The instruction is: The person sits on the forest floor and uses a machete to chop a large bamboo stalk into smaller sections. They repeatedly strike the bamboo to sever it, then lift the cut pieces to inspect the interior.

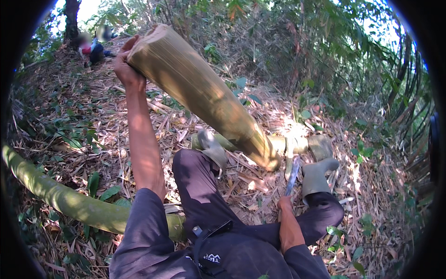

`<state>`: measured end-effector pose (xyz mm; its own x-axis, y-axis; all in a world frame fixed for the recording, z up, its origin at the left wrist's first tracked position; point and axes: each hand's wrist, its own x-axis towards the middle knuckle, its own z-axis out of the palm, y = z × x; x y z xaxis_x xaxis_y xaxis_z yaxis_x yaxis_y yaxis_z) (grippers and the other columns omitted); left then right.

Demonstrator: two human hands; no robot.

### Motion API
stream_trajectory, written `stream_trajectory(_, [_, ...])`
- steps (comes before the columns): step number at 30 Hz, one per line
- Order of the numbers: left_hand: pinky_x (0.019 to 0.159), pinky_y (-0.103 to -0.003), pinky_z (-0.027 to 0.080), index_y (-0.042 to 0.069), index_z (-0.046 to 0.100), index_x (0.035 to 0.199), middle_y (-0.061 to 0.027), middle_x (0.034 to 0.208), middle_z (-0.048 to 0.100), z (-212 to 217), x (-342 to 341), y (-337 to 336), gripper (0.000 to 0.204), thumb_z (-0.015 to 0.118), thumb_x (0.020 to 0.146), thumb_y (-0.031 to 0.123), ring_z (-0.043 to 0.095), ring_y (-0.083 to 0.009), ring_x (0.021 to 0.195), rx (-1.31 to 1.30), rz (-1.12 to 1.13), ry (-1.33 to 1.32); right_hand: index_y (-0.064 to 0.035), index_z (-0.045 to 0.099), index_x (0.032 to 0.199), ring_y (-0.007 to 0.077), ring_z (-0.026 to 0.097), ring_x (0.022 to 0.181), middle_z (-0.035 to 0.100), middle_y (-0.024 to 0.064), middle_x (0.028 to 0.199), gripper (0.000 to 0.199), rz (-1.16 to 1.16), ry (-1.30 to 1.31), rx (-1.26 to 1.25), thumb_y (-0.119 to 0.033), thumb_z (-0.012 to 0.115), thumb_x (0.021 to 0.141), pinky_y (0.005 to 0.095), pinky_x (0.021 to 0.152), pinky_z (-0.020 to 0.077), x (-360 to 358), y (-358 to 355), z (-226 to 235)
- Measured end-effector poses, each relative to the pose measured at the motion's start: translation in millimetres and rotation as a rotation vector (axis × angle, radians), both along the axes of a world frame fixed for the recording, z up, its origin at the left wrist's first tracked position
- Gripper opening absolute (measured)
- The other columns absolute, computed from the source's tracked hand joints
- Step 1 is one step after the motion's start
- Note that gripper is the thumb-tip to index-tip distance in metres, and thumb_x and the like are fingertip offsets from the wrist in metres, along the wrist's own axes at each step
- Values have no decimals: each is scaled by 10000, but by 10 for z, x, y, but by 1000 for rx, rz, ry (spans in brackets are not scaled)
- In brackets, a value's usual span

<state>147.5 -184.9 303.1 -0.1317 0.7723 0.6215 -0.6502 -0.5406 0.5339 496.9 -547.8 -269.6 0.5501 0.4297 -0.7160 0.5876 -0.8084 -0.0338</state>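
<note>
While the left hand point(126, 69) grips the top of a thick cut bamboo piece point(204, 93), the right hand point(284, 204) holds a knife point(292, 176); the bamboo is not split yet.

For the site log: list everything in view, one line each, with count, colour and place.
bamboo section: one, tan-green, tilted, upper end held at top centre, lower end near the ground
bamboo pole: one, green, lying along lower left
blade: one, dark metal, right of centre, pointing away
leaf litter: brown, covering the slope
other person: one, blurred, seated top left
rubber boots: two, grey-green, centre and centre right
left hand: fingers gripping the section's upper end
right hand: closed on the blade's handle
</note>
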Motion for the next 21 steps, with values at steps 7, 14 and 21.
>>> stream_trajectory(7, [1054,-455,402,-95,532,1134,-236,1213,563,58,-353,-9,434,397,759,76,527,-358,1180,47,29,29,100,466,1303,381,571,1151,432,338,1348,536,-6,-3,87,-131,561,829,508,938,466,-532,-105,-129])
stream_trajectory(14, [1058,-463,399,-94,532,1138,-244,1220,557,63,-358,-40,420,406,773,71,520,-363,1191,56,-35,-43,7,678,1087,349,599,1116,636,202,1161,400,259,-175,-37,-261,640,792,590,1073,262,8,-414,-1426])
stream_trajectory(21, [1064,-446,392,-99,533,1153,-239,1224,561,22,-310,-128,442,419,758,64,527,-356,1184,53,-4,-59,-78,677,1135,353,570,1159,633,159,1196,372,467,-196,-62,-280,587,836,636,1048,270,260,-291,-1852])
